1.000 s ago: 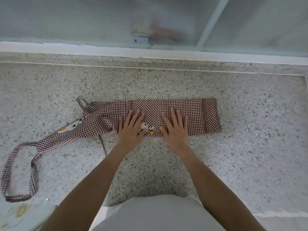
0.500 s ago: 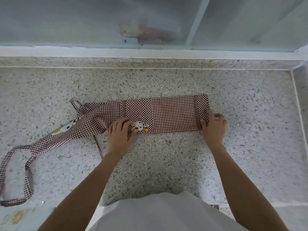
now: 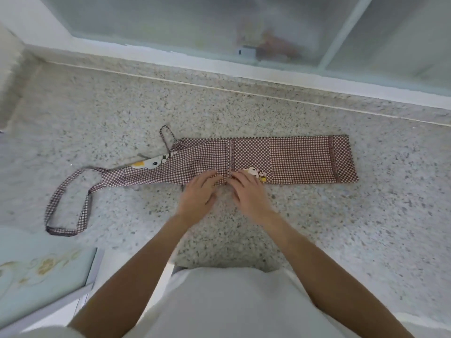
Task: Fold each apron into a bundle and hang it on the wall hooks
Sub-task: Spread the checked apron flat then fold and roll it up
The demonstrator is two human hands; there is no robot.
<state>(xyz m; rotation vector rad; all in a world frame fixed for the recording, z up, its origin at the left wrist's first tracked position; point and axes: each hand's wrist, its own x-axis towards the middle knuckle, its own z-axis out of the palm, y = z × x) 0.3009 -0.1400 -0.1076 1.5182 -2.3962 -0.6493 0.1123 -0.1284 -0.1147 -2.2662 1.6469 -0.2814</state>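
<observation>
A brown-and-white checked apron lies on the speckled stone counter, folded lengthwise into a long narrow strip. Its neck strap loop trails off to the left, and a thin tie loop sticks up near the bib. Cartoon patches show on the bib and near the front edge. My left hand and my right hand rest side by side on the strip's near edge at its middle seam, fingers bent down onto the cloth. No wall hooks are in view.
A frosted sliding window with a white frame runs along the back of the counter. A pale tiled wall closes the left end. A light green floral-patterned panel sits at the lower left below the counter edge.
My right hand has come back from the strip's right end to the middle, beside my left hand. The view has shifted, so the apron sits further right in frame.
</observation>
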